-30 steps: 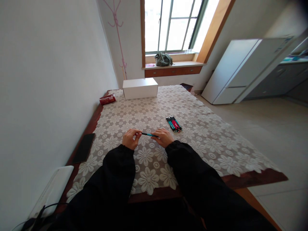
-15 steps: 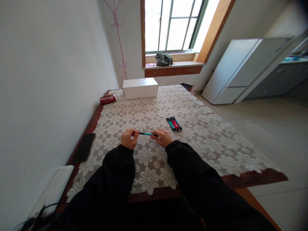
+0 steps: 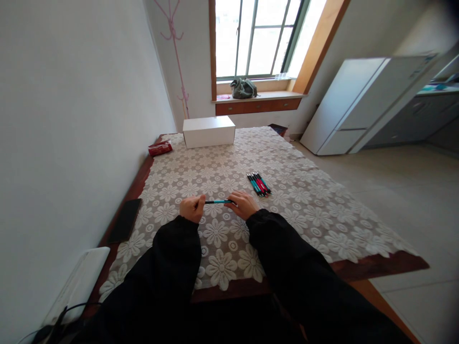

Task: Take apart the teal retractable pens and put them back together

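A teal pen (image 3: 218, 201) is held level just above the lace tablecloth (image 3: 308, 205), one end in each hand. My left hand (image 3: 192, 208) pinches its left end with curled fingers. My right hand (image 3: 243, 204) grips the right end. Both arms wear black sleeves. A small bunch of several teal, red and black pens (image 3: 258, 183) lies on the cloth a little beyond and to the right of my right hand.
A white box (image 3: 208, 131) stands at the table's far end, with a red packet (image 3: 160, 148) to its left. A black phone (image 3: 125, 219) lies on the bare wood at the left edge by the wall. A white fridge (image 3: 353, 102) stands right.
My left hand closed up along the pen toward my right hand, so less of the pen shows between them. The pen now lies more level.
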Motion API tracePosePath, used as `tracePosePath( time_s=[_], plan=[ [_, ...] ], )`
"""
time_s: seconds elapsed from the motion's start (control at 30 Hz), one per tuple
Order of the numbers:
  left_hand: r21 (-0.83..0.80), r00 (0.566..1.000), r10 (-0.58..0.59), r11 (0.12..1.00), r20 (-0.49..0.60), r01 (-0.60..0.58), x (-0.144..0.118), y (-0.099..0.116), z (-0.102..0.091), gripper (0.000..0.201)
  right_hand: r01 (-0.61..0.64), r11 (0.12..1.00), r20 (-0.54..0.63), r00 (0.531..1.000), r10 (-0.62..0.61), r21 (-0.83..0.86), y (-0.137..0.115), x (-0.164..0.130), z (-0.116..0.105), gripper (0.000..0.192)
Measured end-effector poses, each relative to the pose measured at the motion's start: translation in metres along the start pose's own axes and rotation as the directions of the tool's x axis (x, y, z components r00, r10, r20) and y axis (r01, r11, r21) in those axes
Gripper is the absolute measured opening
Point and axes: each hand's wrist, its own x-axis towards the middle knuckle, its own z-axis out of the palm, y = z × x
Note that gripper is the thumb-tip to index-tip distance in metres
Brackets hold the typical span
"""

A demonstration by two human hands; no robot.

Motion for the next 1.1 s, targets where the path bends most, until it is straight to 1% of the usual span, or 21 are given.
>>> tracePosePath(
  time_s=[0.43,0.57,0.77,0.97,1.1],
  plan=[
    [-0.011,0.999,-0.046,0.999,-0.019,0.046,0.001,0.01,-0.008,0.054,0.018,1.0,0.041,0.999,-0.019,0.013,-0.004,0.0,-0.002,0.033],
    [-0.021,0.999,-0.046,0.999,-0.013,0.046,0.002,0.011,-0.008,0.053,0.013,1.0,0.034,0.999,-0.013,0.006,-0.004,0.0,-0.002,0.037],
    [-0.013,0.998,-0.055,0.998,-0.025,0.055,0.002,0.01,-0.006,0.053,0.002,1.0,0.063,0.998,-0.001,-0.017,-0.006,0.0,-0.003,0.041],
    [0.0,0.999,-0.041,0.999,-0.023,0.041,0.002,0.009,-0.004,0.052,-0.02,1.0,0.103,0.994,0.022,-0.024,-0.006,0.0,-0.003,0.039],
    [0.009,0.999,-0.047,0.999,-0.013,0.047,0.002,0.009,-0.004,0.051,-0.029,1.0,0.092,0.995,0.029,-0.001,-0.005,0.0,-0.002,0.036]
  ],
)
